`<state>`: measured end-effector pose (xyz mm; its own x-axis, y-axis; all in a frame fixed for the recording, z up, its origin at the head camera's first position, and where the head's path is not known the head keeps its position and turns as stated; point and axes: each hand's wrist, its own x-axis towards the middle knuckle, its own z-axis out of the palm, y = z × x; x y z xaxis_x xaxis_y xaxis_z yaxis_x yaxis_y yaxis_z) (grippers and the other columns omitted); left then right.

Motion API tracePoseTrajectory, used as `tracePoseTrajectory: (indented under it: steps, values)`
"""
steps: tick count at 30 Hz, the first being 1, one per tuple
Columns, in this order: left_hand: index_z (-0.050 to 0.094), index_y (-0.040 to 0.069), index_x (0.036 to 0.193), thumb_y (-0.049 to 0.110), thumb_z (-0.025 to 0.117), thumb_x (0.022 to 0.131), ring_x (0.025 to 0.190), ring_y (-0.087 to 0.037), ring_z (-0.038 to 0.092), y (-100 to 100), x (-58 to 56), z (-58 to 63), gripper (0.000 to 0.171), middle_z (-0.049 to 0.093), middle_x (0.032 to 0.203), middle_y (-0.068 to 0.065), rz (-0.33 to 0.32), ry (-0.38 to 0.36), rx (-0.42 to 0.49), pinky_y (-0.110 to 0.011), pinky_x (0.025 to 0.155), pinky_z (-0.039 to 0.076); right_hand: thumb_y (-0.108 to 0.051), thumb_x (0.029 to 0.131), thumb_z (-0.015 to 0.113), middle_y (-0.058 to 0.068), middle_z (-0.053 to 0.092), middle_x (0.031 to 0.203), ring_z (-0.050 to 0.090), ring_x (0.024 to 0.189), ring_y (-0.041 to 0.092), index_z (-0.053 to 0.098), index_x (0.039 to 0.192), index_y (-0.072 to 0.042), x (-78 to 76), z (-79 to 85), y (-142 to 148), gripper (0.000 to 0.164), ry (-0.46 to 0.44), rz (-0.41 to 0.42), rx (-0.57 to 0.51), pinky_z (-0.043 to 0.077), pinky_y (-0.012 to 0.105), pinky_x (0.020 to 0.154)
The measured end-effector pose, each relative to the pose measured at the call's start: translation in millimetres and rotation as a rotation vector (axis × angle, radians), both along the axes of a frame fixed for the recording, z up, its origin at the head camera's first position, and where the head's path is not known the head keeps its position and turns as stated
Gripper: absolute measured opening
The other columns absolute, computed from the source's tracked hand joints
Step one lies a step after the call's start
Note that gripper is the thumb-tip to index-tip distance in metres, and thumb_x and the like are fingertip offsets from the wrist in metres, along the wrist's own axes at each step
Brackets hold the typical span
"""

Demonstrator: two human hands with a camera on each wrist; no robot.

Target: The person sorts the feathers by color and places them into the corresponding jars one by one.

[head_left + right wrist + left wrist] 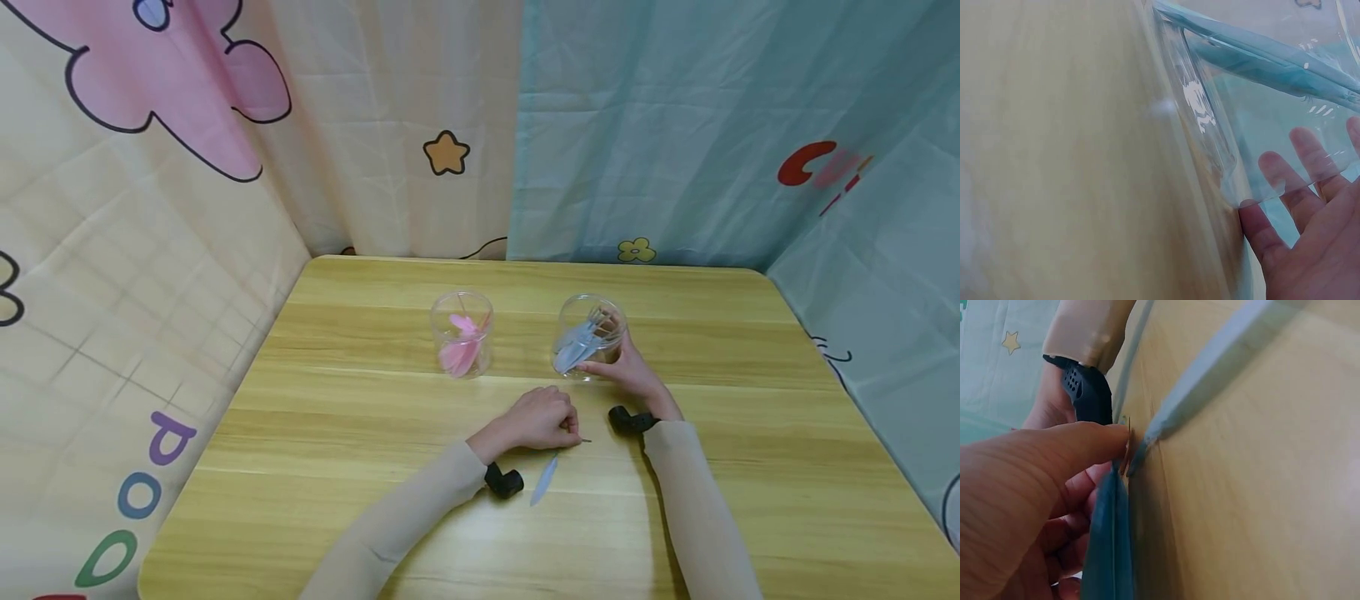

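Note:
Near the middle of the table, my left hand [542, 418] pinches a blue feather [1109, 544] between thumb and fingers. Its thin quill end sticks out past the thumb in the left wrist view; in the head view the hand hides its vane. A second, pale blue feather [544, 479] lies on the wood close to that hand. Farther back, my right hand [636, 372] grips a clear plastic cup [573, 304] from its right side, the far fingers showing through the wall. Several blue feathers [579, 343] lean inside this cup.
Left of the gripped cup stands another clear cup [463, 304] with pink feathers [459, 354] in it. The wooden table [337, 400] has curtains [405, 192] along its back and sides. Black wrist cameras [504, 482] sit at both sleeves.

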<state>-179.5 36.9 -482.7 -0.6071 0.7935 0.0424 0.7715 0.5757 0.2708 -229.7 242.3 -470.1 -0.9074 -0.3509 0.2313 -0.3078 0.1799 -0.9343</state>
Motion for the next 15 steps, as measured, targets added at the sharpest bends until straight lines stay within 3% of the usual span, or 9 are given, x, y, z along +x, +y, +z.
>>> tracePoseTrajectory:
  steps: [4,7,12,15]
  values:
    - [0.069,0.026,0.081,0.039,0.066,0.088,0.077,-0.002,0.047,-6,-5.6,-0.3,0.016,0.052,0.079,0.016,0.003,-0.085,0.111,-0.017,0.069,0.037,0.007,0.077,0.074,0.026,0.022,0.145,0.022,0.131,0.042,0.007,0.148,-0.006,-0.9,-2.2,0,0.098,-0.001,0.01,-0.013,0.013,0.059,0.105]
    - [0.069,0.021,0.085,0.035,0.065,0.091,0.076,-0.003,0.048,-9,-13.2,9.5,0.015,0.055,0.081,0.014,0.028,-0.207,0.264,-0.017,0.069,0.038,0.008,0.077,0.073,0.026,0.023,0.145,0.023,0.131,0.041,0.007,0.148,-0.005,-2.0,-2.5,0,0.098,0.003,0.021,-0.027,0.013,0.058,0.105]
    - [0.067,0.012,0.09,0.025,0.064,0.093,0.074,-0.009,0.046,-5,-29.9,36.8,0.014,0.056,0.08,0.006,0.085,-0.382,0.638,-0.021,0.065,0.038,0.006,0.078,0.073,0.027,0.023,0.144,0.022,0.13,0.042,0.008,0.148,-0.006,-3.8,-3.4,3,0.097,0.001,0.016,-0.02,0.009,0.059,0.105]
    - [0.066,0.005,0.094,0.018,0.062,0.094,0.072,-0.011,0.045,2,-40.2,55.7,0.013,0.055,0.081,0.001,0.118,-0.41,0.879,-0.022,0.063,0.037,0.005,0.078,0.074,0.026,0.024,0.144,0.022,0.131,0.041,0.008,0.148,-0.007,-4.2,-3.7,3,0.097,-0.009,0.011,-0.013,0.006,0.06,0.105]
